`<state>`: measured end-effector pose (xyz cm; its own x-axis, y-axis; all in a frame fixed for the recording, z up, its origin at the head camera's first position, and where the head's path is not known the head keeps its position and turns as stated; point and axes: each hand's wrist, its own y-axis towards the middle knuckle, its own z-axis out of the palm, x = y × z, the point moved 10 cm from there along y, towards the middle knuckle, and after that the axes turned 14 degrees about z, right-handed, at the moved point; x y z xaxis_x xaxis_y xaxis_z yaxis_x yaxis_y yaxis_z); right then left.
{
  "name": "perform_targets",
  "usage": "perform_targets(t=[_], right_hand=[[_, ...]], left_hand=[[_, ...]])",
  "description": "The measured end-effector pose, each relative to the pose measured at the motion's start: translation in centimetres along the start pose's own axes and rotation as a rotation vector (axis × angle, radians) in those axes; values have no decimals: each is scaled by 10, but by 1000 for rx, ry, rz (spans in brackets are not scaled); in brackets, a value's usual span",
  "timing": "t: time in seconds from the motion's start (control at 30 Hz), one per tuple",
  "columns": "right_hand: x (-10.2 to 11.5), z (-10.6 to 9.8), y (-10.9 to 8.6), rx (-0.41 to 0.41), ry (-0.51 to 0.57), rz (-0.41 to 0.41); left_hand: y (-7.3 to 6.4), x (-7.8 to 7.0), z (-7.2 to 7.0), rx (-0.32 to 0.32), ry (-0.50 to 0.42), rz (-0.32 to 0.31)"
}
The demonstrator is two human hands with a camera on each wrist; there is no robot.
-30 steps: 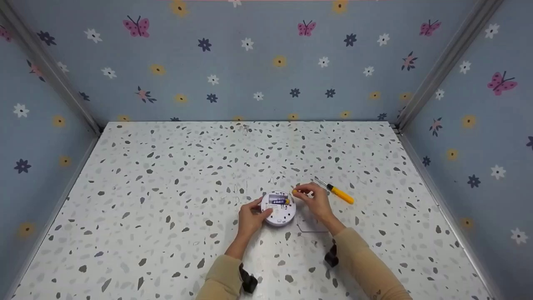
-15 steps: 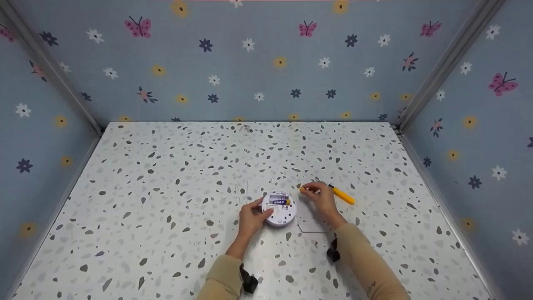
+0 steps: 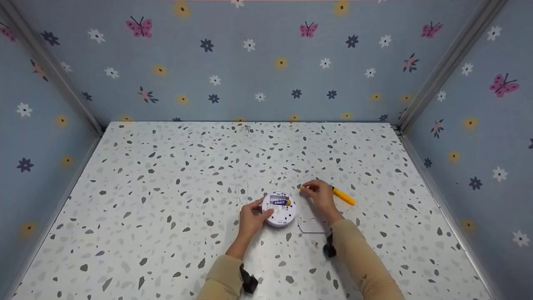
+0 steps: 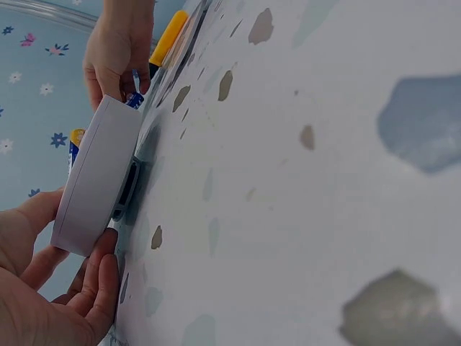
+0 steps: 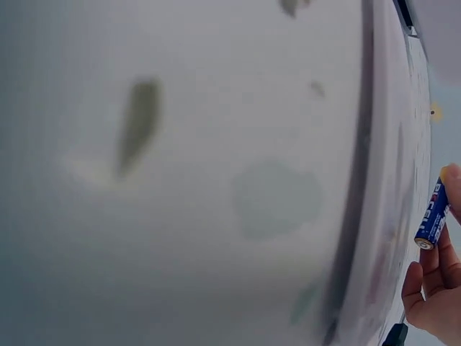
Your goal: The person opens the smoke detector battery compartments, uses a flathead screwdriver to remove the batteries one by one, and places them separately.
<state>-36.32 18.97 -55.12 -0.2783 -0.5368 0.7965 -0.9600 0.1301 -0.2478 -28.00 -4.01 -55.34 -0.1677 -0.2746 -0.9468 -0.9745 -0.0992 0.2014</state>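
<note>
A round white device point(image 3: 284, 216), its back face up, stands tilted in my left hand point(image 3: 251, 217), thumb on its face and fingers at its edge. In its open compartment lies a blue battery point(image 3: 280, 202) with a yellow end; the left wrist view shows a battery point(image 4: 74, 148) jutting above the face. Just right of the device, my right hand point(image 3: 322, 199) pinches another blue and yellow battery point(image 5: 434, 216) between thumb and fingers, plainly visible in the right wrist view. From the left wrist, my right hand point(image 4: 119, 54) appears beyond the device's far edge.
A yellow-handled screwdriver point(image 3: 344, 196) lies right of my right hand, its shaft hidden behind that hand. Under the right wrist lies a flat, pale plate point(image 3: 310, 226), partly covered. Patterned panels point(image 3: 266, 75) enclose the speckled table point(image 3: 166, 166) at the back and both sides.
My right hand has drawn slightly away from the device, to the right and back, still pinching the battery. My left hand and the device have stayed in place.
</note>
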Motion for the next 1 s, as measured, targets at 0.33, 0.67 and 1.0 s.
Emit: perform_targets(t=[0.33, 0.67, 1.0], right_hand=[[-5, 4, 6, -9, -27, 45], [-7, 5, 9, -22, -68, 60], [-10, 5, 7, 9, -64, 97]], left_hand=[[1, 0, 1, -2, -1, -8], [1, 2, 1, -1, -9, -6], [0, 1, 0, -1, -22, -19]])
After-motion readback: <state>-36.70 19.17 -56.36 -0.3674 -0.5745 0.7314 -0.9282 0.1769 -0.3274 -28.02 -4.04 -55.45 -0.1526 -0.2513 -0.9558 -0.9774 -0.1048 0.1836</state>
